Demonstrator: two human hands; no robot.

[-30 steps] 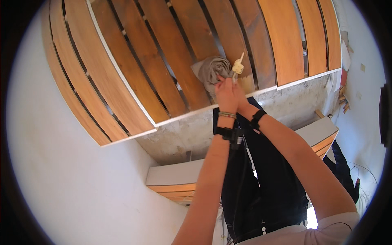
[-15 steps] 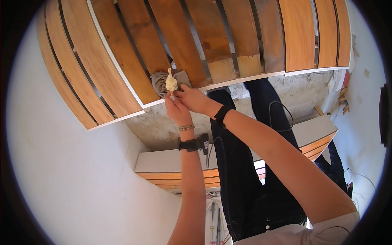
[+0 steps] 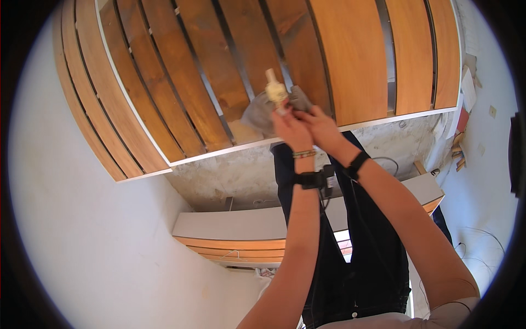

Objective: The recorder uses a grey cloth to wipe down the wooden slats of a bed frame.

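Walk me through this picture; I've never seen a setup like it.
There is no machine here: the left grip and right grip are a person's own bare hands. A wide fisheye camera worn on the head looks down at them, so straight edges look bent. The surface is made of wooden slats, darker brown ones beside lighter orange ones. A grey cloth lies on it. The left grip holds a pale yellow object; the right is beside it, and whether it grasps the cloth is unclear.
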